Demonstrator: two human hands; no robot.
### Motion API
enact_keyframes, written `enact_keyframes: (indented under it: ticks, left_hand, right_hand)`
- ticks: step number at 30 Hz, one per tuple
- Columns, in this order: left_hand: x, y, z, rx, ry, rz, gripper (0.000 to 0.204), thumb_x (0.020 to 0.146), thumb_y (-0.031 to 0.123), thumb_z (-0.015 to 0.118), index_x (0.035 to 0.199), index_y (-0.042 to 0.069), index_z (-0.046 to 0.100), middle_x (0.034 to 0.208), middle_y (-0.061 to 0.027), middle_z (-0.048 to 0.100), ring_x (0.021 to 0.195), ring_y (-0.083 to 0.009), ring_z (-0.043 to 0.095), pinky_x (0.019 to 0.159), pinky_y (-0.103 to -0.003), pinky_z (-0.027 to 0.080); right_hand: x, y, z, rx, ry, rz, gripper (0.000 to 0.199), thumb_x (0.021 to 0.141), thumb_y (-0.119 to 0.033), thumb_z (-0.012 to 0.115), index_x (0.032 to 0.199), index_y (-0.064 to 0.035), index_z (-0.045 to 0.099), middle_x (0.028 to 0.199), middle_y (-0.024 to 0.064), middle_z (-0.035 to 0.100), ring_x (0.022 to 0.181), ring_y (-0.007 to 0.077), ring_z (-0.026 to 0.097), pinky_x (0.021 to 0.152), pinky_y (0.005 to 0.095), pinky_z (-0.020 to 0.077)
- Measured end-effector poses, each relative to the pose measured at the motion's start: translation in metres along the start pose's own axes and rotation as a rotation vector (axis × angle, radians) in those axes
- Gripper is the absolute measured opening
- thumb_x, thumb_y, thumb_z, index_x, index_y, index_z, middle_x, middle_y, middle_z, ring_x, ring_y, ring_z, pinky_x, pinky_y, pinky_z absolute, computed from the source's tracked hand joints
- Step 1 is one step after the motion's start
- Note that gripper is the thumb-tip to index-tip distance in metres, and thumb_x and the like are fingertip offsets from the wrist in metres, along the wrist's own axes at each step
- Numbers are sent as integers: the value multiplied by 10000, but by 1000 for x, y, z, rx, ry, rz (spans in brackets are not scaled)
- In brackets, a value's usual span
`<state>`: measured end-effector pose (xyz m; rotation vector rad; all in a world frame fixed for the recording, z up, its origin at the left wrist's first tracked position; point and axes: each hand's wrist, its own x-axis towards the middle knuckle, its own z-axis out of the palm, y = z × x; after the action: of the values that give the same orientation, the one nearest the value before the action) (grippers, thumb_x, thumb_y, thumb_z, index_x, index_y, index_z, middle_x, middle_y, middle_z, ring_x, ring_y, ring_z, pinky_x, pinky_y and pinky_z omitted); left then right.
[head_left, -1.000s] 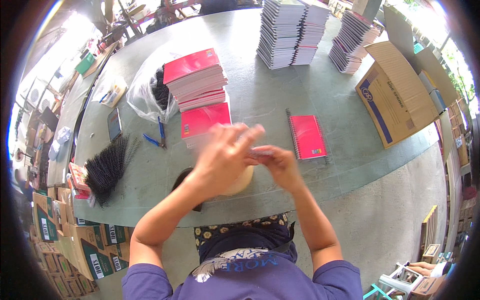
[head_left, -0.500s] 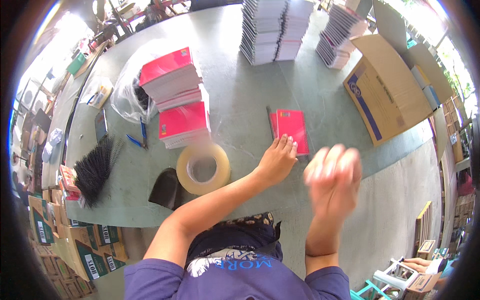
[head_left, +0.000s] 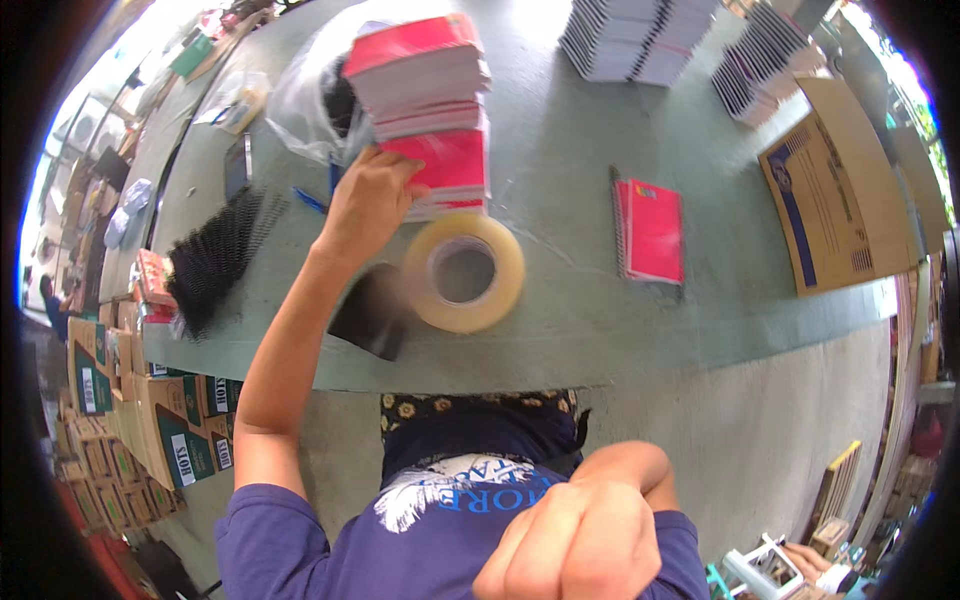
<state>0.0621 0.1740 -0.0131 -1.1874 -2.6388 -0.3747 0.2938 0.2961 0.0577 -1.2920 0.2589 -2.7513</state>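
Fingers of the left hand are curled on the lower red notebook stack at upper centre, judged stiff, fairly heavy and best gripped at its edges, while the right hand is clenched empty at the bottom, the tape roll lying nearby.

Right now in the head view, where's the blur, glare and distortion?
Head view: left hand and red notebook stack slightly motion-smeared; right hand a soft, close fist; glare washes out the top edge and plastic bag; fisheye bends the table edge; black vignette at corners.
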Motion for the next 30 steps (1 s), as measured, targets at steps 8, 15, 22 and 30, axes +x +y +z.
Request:
enact_keyframes:
  ticks: [8, 15, 22, 30]
  left_hand:
    - [-55, -22, 9, 93, 178, 87, 405, 673, 0, 583, 1076, 9, 628, 986, -132, 661, 897, -268, 607, 800, -375, 496]
    - [-82, 25, -11, -938, 169, -112, 180, 807, 43, 619, 982, 43, 659, 862, -138, 676, 785, -276, 643, 734, -376, 515]
    - [-169, -169, -10, 29, 304, -595, 112, 786, 114, 642, 867, 59, 697, 863, -148, 680, 805, -291, 648, 720, -343, 521]
    - [-179, -185, 10, 284, 146, -626, 138, 822, 158, 608, 843, 34, 550, 871, -122, 573, 828, -301, 596, 705, -404, 502]
  right_hand:
    - [-32, -14, -103, -1656, 661, 319, 270, 796, -73, 693, 1047, -18, 613, 1041, 137, 635, 887, 186, 612, 776, 300, 479]
    - [1, -47, -154, -1410, 713, 196, 195, 879, -88, 611, 1051, 4, 624, 949, 59, 665, 833, 136, 608, 778, 235, 457]
    - [42, -19, -133, -2106, 340, 629, 150, 779, -13, 596, 918, -49, 643, 759, 90, 645, 678, 177, 631, 632, 319, 478]
    - [53, 7, -131, -2456, -15, 707, 167, 781, -112, 609, 946, -106, 631, 799, 103, 656, 721, 269, 627, 642, 380, 457]
